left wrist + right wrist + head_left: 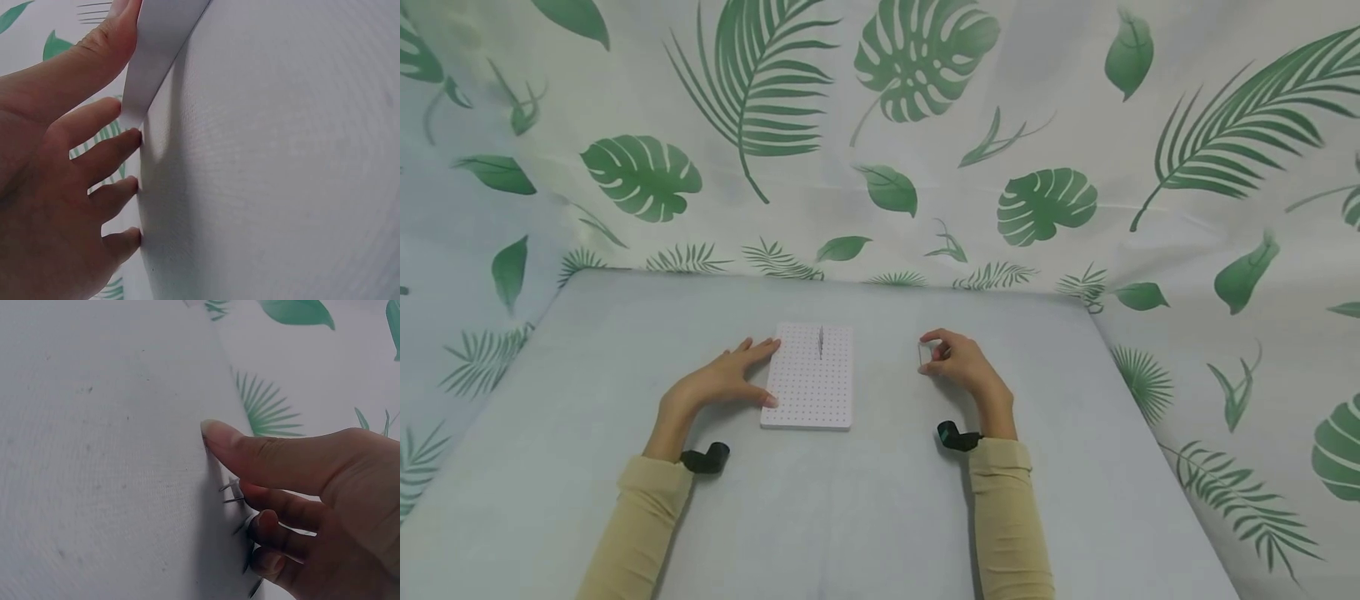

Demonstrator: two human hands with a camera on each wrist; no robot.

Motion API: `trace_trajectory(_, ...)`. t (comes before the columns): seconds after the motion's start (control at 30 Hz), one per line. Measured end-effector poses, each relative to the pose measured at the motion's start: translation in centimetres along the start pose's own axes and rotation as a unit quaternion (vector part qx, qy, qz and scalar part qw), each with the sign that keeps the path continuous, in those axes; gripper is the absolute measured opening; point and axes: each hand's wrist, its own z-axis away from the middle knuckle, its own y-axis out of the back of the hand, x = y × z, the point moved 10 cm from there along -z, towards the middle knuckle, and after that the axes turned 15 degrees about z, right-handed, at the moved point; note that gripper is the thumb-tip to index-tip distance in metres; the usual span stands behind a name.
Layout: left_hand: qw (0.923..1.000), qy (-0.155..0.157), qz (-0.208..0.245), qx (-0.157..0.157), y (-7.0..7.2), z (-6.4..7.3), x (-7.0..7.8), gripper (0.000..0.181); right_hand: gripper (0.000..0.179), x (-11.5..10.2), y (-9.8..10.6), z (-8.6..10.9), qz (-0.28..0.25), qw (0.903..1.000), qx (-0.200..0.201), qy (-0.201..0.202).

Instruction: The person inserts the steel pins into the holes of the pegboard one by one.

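A white pegboard (pixel 808 396) with rows of small holes lies on the table. Several thin metal pins (pixel 821 342) stand in a line near its far end. My left hand (pixel 721 379) rests at the board's left side, fingers spread, with the thumb and index finger at its edge. To the right of the board, my right hand (pixel 962 361) pinches a thin metal pin (pixel 919 358) between thumb and index fingertips, just over the table. More metal pins (pixel 234 500) stick out among its curled fingers in the right wrist view.
The pale table (pixel 880 517) extends around the board and both hands. Behind it and along both sides hangs a white sheet (pixel 820 183) with green leaf prints. Black wrist cameras (pixel 709 458) sit at both sleeves, close over the tabletop.
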Motion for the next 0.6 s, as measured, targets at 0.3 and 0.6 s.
trace_trajectory(0.3, 0.9999, -0.009, 0.003, -0.004, 0.03, 0.17, 0.58, 0.103, 0.048, -0.03, -0.09, 0.18, 0.013, 0.9999, -0.003, -0.006)
trace_trajectory(0.6, 0.9999, -0.011, 0.007, -0.005, -0.01, 0.17, 0.31, 0.104, 0.041, -0.05, -0.07, 0.37, 0.01, 0.9998, -0.003, -0.016)
